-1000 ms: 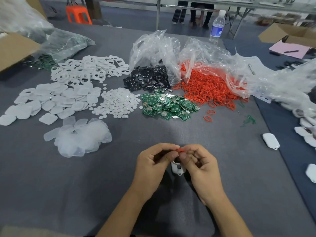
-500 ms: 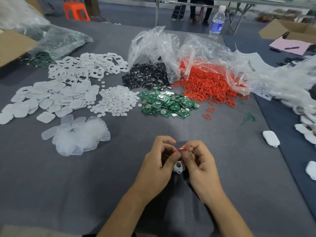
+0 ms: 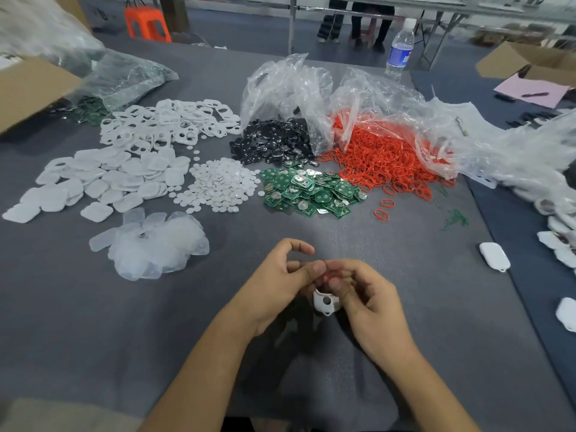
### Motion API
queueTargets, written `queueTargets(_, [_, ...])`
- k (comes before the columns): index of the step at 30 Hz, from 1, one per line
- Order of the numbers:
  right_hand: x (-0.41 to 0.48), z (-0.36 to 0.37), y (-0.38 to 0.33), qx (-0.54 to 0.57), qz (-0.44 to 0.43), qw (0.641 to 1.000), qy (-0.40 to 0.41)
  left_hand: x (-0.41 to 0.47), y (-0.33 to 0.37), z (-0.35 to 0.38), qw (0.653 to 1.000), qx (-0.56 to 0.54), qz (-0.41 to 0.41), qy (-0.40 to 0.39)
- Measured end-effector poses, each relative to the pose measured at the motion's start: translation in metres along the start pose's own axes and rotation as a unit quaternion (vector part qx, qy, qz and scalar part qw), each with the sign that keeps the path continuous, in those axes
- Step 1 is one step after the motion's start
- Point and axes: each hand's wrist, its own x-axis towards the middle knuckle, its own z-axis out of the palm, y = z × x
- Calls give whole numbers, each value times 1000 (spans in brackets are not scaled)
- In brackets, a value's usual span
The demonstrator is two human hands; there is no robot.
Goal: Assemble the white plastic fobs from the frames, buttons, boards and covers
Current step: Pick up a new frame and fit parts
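My left hand (image 3: 280, 277) and my right hand (image 3: 366, 296) meet over the grey table near its front. Between them they hold a white fob part (image 3: 324, 302) with a round hole, mostly hidden by fingers. A red ring (image 3: 332, 276) is pinched at my right fingertips, against my left thumb. Behind lie piles of white frames (image 3: 168, 121), white covers (image 3: 103, 179), small white discs (image 3: 219, 185), green boards (image 3: 308, 193), black buttons (image 3: 274, 143), red rings (image 3: 383, 160) and clear films (image 3: 156, 244).
Crumpled clear bags (image 3: 311, 88) stand over the black and red piles. Finished white fobs (image 3: 494, 255) lie at the right. A water bottle (image 3: 400, 49) stands at the far edge, cardboard boxes (image 3: 28, 88) at both back corners. Someone's legs show beyond the table.
The hands stay together at the same spot. The fingers have shifted around the red ring, and my left index finger has lifted away from the part.
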Motion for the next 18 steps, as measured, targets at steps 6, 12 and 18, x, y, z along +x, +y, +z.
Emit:
queueTargets(6, [16,-20,-12,-161,-52,986,7,9,33,-4,995,85,4,-54])
queueTargets(12, [9,-10,-7,-87,-48,993,71,2,32,14,999,-2,2,41])
queueTargets(18, [9,-16,-7,-136,-76,988,-14,-6,16,20,995,67,42,65])
